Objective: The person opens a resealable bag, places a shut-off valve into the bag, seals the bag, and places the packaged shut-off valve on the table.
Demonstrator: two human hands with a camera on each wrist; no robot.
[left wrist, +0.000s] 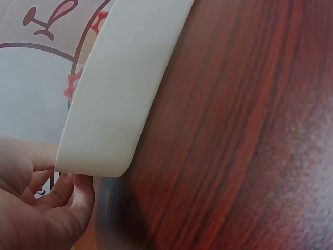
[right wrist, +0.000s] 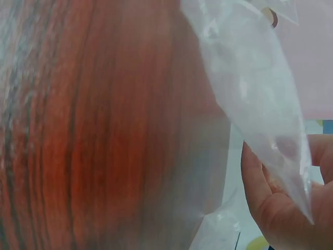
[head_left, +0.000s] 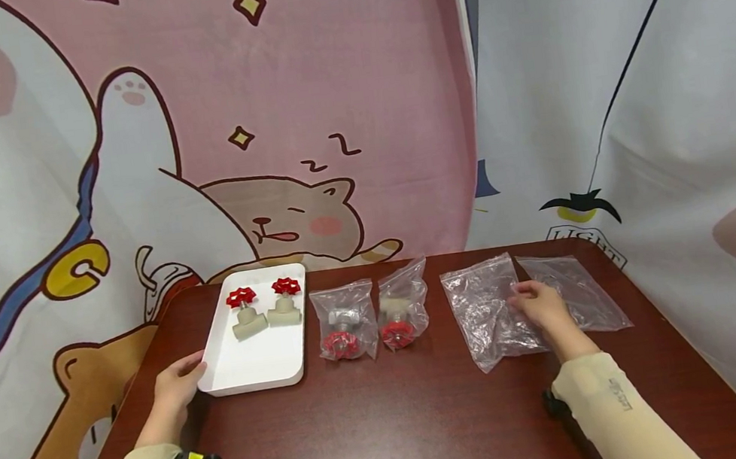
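Observation:
At the left, my left hand (head_left: 177, 387) grips the near left corner of a white tray (head_left: 254, 367), thumb at the rim and fingers curled against the end wall (left wrist: 99, 130). Two beige valves (head_left: 249, 323) with red handwheels (head_left: 286, 286) stand on the tray. On the other side, my right hand (head_left: 546, 308) pinches the right edge of a clear plastic zip bag (head_left: 486, 311). In the right wrist view the bag (right wrist: 260, 83) hangs across the fingers and partly hides them.
Between tray and zip bag lie two clear bags, each with a red-wheeled valve inside: one bagged valve (head_left: 345, 327), another bagged valve (head_left: 397, 317). Another flat clear bag (head_left: 587, 295) lies beyond my right hand. A cartoon-print curtain (head_left: 361, 109) hangs behind the brown table (head_left: 377, 433).

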